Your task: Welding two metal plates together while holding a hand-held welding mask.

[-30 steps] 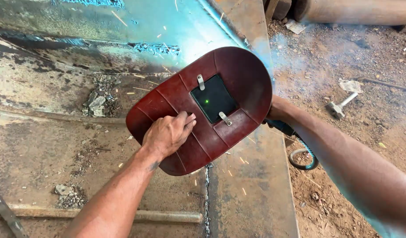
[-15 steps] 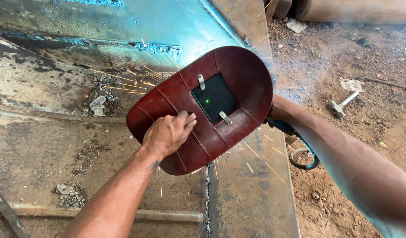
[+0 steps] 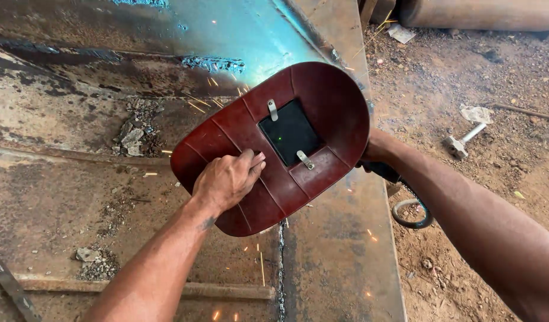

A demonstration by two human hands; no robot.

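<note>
My left hand (image 3: 226, 179) grips the back of a dark red hand-held welding shield (image 3: 322, 113) with a small dark viewing window (image 3: 289, 132). I hold it tilted over a rusty steel plate (image 3: 66, 197). My right hand (image 3: 375, 149) is mostly hidden behind the shield's right edge and holds a black welding electrode holder (image 3: 384, 173) with a cable looping below it. A weld seam (image 3: 280, 268) runs down the plate beneath the shield. Blue-white arc light falls on the steel above the shield, and orange sparks fly out around it.
Slag chips (image 3: 131, 134) lie in a heap on the plate to the left. A chipping hammer (image 3: 462, 140) rests on the dirt ground at right. A thick rusty pipe (image 3: 483, 15) lies along the top right. A steel bar (image 3: 9, 283) sits at the lower left.
The shield and both hands have held almost still. The green glow in the window has dimmed, and the sparks have scattered to new spots around the shield.
</note>
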